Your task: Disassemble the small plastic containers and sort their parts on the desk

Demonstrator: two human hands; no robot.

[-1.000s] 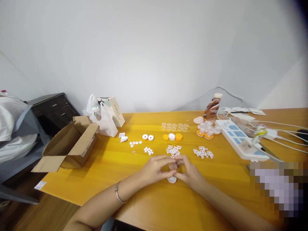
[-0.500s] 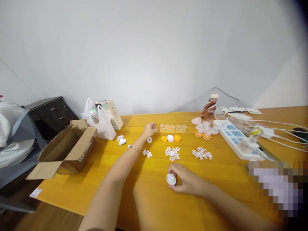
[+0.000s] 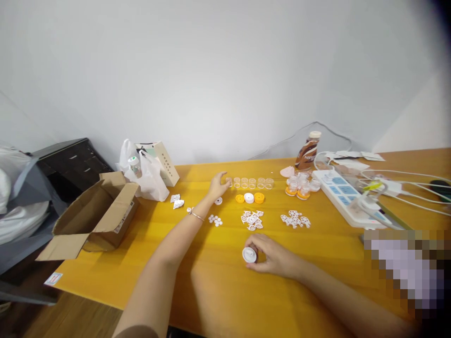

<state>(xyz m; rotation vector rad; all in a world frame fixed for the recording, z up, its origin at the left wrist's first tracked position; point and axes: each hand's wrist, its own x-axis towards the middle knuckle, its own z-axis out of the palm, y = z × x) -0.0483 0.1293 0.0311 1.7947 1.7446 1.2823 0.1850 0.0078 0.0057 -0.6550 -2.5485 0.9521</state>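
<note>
My left hand [image 3: 219,185] reaches to the left end of a row of clear plastic cups [image 3: 252,183]. Its thumb and index finger are apart, beside the leftmost clear cup [image 3: 229,182]; whether they touch it is hard to see. Lower down, my right hand [image 3: 269,253] grips a white round cap [image 3: 249,255] by its side, with the ridged face towards me. In front of the cups lie orange and white round caps [image 3: 249,198]. A small white ring-shaped piece [image 3: 218,201] is partly behind my left wrist.
Small white discs [image 3: 215,220] and two groups of white cut-out pieces [image 3: 252,219] lie mid-table. Clear-topped orange pieces [image 3: 303,185], a brown bottle [image 3: 308,151] and a power strip [image 3: 347,199] stand right. An open cardboard box [image 3: 95,216] and plastic bag [image 3: 151,180] are left.
My left thumb and index finger have spread apart at the leftmost clear cup, which shows more plainly. My right hand still holds the white cap, with little movement; the view has shifted slightly.
</note>
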